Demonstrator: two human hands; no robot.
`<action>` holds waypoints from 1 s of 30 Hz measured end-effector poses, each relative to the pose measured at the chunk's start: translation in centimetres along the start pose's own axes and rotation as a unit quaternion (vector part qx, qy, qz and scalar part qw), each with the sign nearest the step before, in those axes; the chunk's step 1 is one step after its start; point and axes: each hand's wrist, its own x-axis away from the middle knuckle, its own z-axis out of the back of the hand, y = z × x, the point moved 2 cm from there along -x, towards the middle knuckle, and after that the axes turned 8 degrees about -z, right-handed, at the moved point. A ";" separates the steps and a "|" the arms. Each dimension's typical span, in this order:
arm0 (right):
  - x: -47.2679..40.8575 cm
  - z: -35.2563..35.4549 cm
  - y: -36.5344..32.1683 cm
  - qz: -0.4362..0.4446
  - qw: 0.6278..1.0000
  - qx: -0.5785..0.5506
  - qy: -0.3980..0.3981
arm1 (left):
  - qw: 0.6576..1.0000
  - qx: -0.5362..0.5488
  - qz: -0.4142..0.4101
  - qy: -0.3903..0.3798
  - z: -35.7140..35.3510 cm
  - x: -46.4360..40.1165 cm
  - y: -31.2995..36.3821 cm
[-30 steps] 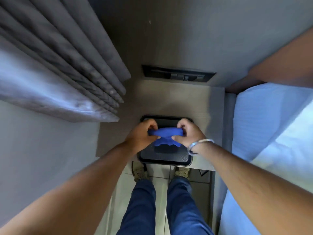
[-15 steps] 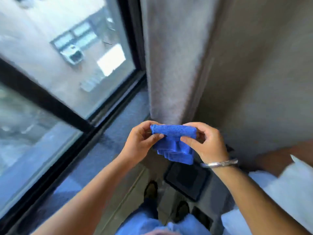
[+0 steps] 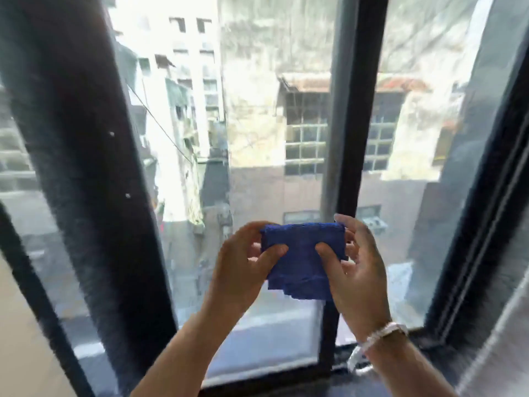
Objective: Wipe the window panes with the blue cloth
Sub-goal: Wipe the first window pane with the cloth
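A folded blue cloth [image 3: 300, 259] hangs between both hands in front of the window. My left hand [image 3: 243, 270] pinches its left edge with thumb and fingers. My right hand [image 3: 357, 270], with a silver bracelet at the wrist, grips its right edge. The cloth is held a little short of the middle window pane [image 3: 243, 124], not touching the glass. A second pane [image 3: 415, 138] lies to the right, past a black upright bar [image 3: 355, 110].
A wide black frame post [image 3: 71, 138] stands at the left with another pane beyond it. The dark sill [image 3: 286, 379] runs along the bottom. A grey curtain [image 3: 498, 353] hangs at the lower right. Buildings show through the glass.
The view has swung up from the tray and floor to face the window. Both hands have raised the blue cloth from the tray to chest height before the glass.
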 end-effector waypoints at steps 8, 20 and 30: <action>-5.7 -6.6 -6.7 0.155 0.979 0.058 0.122 | 0.987 -0.039 -0.124 0.091 5.4 -7.1 4.1; -9.0 -10.6 -5.6 0.318 0.888 0.300 0.142 | 0.829 -0.444 -0.299 0.160 6.7 -10.2 7.9; -10.6 -11.1 -4.0 0.303 0.857 0.402 0.115 | 0.679 -0.642 -0.326 0.146 11.5 -19.7 9.4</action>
